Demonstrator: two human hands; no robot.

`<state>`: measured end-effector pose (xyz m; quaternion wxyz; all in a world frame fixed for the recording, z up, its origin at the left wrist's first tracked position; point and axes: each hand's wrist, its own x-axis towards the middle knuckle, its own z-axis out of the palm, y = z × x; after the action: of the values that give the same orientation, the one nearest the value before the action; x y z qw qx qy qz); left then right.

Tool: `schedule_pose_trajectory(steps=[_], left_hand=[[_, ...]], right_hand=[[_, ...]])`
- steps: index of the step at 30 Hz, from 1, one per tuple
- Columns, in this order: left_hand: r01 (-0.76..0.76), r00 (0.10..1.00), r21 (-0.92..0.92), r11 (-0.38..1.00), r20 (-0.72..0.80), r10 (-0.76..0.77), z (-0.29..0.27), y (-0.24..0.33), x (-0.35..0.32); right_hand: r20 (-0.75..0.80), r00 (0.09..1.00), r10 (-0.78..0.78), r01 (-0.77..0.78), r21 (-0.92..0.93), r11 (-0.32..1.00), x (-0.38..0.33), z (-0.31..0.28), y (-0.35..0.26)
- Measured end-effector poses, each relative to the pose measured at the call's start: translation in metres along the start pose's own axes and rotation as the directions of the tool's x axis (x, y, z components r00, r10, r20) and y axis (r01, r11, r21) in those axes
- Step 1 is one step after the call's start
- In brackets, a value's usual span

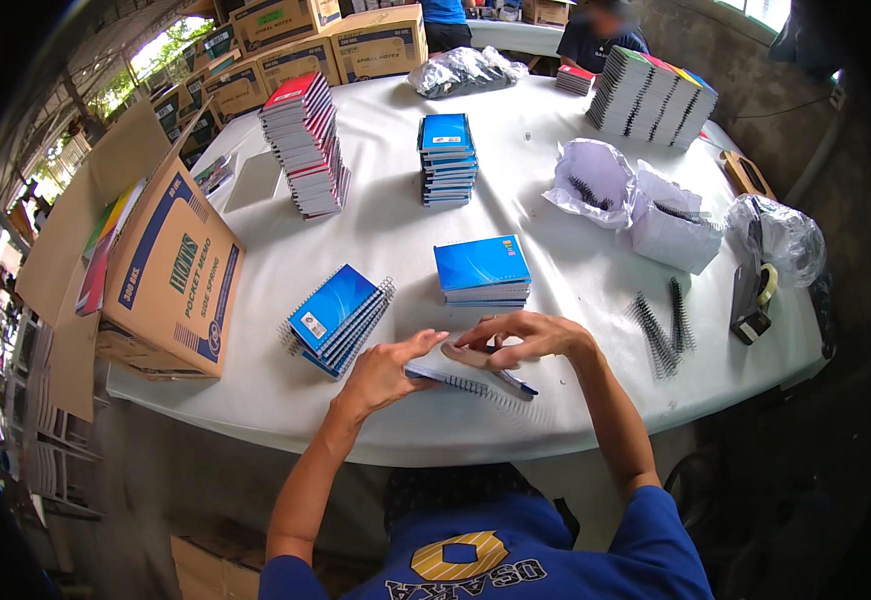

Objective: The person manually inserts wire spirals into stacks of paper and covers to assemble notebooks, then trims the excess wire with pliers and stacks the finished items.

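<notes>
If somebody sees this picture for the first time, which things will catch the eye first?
Probably the bright blue notebook pile near the picture's middle, just beyond the left hand and right hand, close together at a spiral notebook. Next, perhaps, the tall red-topped stack farther back, left of center, and the big open cardboard box at the left.

The white-covered table (584, 285) was bare between a squared stack of blue notebooks (483, 270) and loose black wire coils (663, 336); the right forearm (616, 418) crossed this lane at the near edge, crumpled white paper wrappings (672, 243) ended it, and a brown cardboard box (169, 280) walled the left edge
</notes>
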<state>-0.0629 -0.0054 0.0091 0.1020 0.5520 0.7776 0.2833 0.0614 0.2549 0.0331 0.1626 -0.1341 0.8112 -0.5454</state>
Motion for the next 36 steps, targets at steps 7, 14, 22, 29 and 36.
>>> schedule_pose_trajectory(steps=[7,14,22,29,36], left_hand=[[0.072,0.992,-0.153,0.986,0.110,-0.055,-0.014,0.003,0.005],[0.079,0.965,-0.208,0.975,0.262,-0.022,-0.022,-0.005,0.001],[0.001,1.000,-0.178,0.984,-0.011,-0.003,-0.001,0.004,-0.035],[0.023,0.972,-0.443,0.896,-0.201,-0.124,0.015,-0.008,-0.040],[0.069,0.945,-0.624,0.779,-0.210,-0.252,0.035,-0.017,-0.039]], right_hand=[[-0.029,0.996,0.088,-0.090,-0.080,0.993,0.002,-0.005,0.003],[0.075,0.997,0.027,-0.021,-0.072,0.997,0.008,0.007,-0.003],[0.117,0.990,-0.077,0.084,-0.053,0.995,0.012,0.015,-0.004],[0.100,0.994,-0.054,0.059,-0.049,0.997,0.024,0.024,-0.012],[0.035,0.999,-0.023,0.023,0.002,1.000,0.024,0.020,-0.005]])
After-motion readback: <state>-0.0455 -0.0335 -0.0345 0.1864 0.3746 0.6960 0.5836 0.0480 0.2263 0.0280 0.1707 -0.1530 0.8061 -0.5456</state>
